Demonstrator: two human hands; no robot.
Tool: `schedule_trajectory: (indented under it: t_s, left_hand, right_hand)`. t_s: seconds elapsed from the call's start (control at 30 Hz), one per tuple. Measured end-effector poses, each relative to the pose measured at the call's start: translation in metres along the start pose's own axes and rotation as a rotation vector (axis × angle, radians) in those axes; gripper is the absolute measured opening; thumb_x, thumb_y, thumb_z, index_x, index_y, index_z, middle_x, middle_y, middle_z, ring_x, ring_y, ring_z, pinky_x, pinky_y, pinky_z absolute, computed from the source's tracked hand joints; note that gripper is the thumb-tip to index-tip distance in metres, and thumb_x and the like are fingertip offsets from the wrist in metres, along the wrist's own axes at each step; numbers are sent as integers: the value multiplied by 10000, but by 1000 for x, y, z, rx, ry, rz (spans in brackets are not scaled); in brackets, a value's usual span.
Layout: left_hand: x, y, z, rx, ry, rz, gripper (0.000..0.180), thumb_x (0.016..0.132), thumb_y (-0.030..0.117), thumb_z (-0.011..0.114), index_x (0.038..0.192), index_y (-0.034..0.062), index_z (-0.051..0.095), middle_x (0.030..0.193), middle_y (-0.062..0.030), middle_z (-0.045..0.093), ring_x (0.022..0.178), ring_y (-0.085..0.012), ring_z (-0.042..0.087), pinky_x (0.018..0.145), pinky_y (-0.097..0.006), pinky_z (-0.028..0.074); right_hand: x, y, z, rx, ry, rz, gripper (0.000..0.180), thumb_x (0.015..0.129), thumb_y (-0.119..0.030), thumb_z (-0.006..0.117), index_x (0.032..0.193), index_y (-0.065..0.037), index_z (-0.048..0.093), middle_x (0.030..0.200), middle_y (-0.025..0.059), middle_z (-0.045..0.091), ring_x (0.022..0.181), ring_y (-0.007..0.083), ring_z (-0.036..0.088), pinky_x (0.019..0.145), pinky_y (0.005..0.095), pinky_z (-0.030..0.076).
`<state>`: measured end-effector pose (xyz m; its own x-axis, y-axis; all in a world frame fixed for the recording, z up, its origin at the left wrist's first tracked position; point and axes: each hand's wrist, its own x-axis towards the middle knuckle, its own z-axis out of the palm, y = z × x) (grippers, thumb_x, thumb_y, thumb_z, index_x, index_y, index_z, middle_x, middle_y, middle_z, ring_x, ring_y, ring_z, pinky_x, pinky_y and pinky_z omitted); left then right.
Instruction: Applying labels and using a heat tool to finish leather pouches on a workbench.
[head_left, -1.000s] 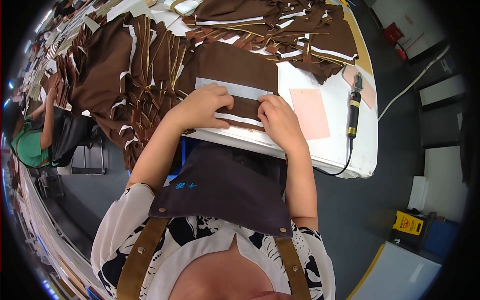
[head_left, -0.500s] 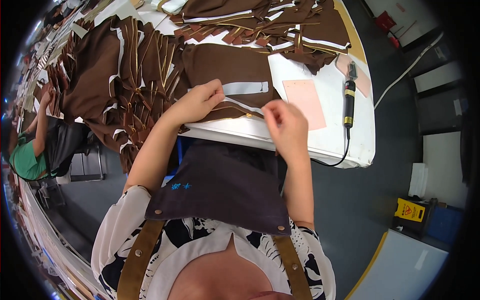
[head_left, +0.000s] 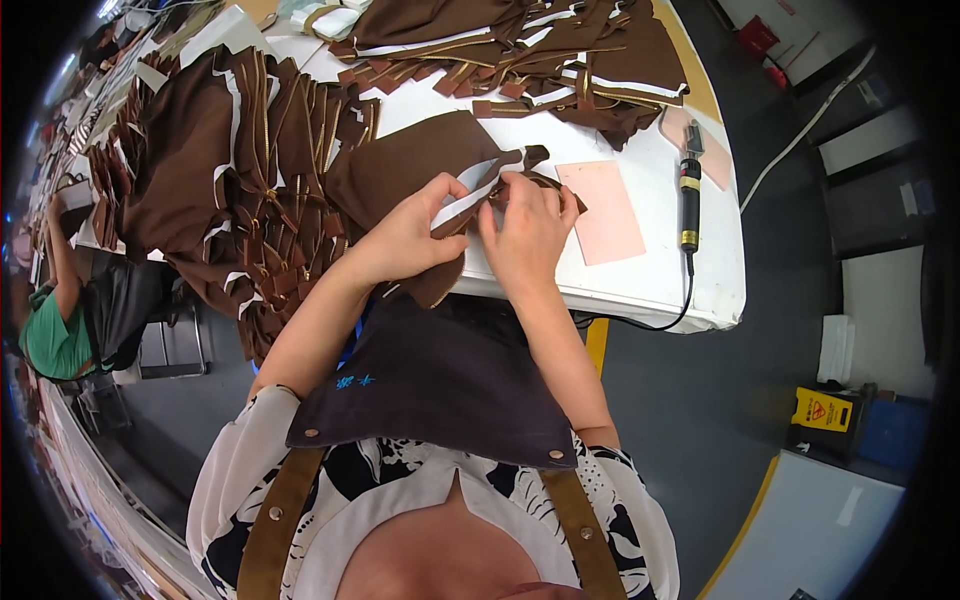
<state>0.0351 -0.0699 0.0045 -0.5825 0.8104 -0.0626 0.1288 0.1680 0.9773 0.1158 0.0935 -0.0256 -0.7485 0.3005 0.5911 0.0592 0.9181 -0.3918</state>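
A brown fabric piece (head_left: 400, 170) with a pale grey strip along one edge lies on the white table (head_left: 650, 280) and is lifted at its near end. My left hand (head_left: 410, 240) pinches the strip and cloth from the left. My right hand (head_left: 525, 235) grips the same folded edge from the right, fingertips almost touching the left hand's. Both hands hold the piece just above the table's front edge.
A big heap of brown pieces with gold zips (head_left: 230, 170) fills the table's left. More brown pieces (head_left: 530, 50) lie at the back. A pink card (head_left: 605, 210) and a black corded hand tool (head_left: 690, 200) lie to the right. Another person in green (head_left: 55, 335) sits at far left.
The fabric piece lay flat under both hands a second ago. My hands have since come together and lifted and folded its edge. The view has tilted closer to the table.
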Motion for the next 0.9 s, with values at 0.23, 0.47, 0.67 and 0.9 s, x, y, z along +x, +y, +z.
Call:
schedule_trajectory:
  t_s: [0.23, 0.47, 0.67, 0.9]
  left_hand:
    - [-1, 4, -9, 18, 88, 10, 281, 858, 75, 704, 1095, 28, 560, 925, -33, 606, 876, -111, 549, 801, -276, 474]
    - [-10, 18, -26, 51, 41, 6, 240, 849, 53, 712, 1061, 13, 607, 935, -7, 619, 886, -81, 544, 790, -253, 462]
    - [-24, 12, -59, 10, 174, -17, 147, 890, 47, 691, 1027, 24, 643, 864, 49, 614, 827, -46, 534, 742, -220, 440]
    - [-12, 19, -73, -647, 416, 180, 142, 1007, 96, 586, 1128, 45, 637, 1079, -5, 696, 960, -78, 651, 869, -230, 514]
  right_hand:
    - [16, 6, 3, -67, 120, -163, 232, 817, -109, 723, 1048, -104, 704, 831, -5, 647, 866, 193, 585, 1050, 479, 341]
    - [27, 25, -5, -256, -21, -245, 367, 848, -59, 651, 1189, -172, 724, 782, -6, 606, 849, 195, 575, 1054, 470, 346]
    - [33, 68, -1, -349, -163, -48, 422, 862, -48, 576, 1257, -139, 697, 836, 67, 694, 897, 246, 619, 999, 485, 352]
    - [36, 57, -11, -186, -279, 112, 493, 856, -62, 613, 1348, -70, 605, 942, 136, 702, 927, 301, 637, 894, 460, 386]
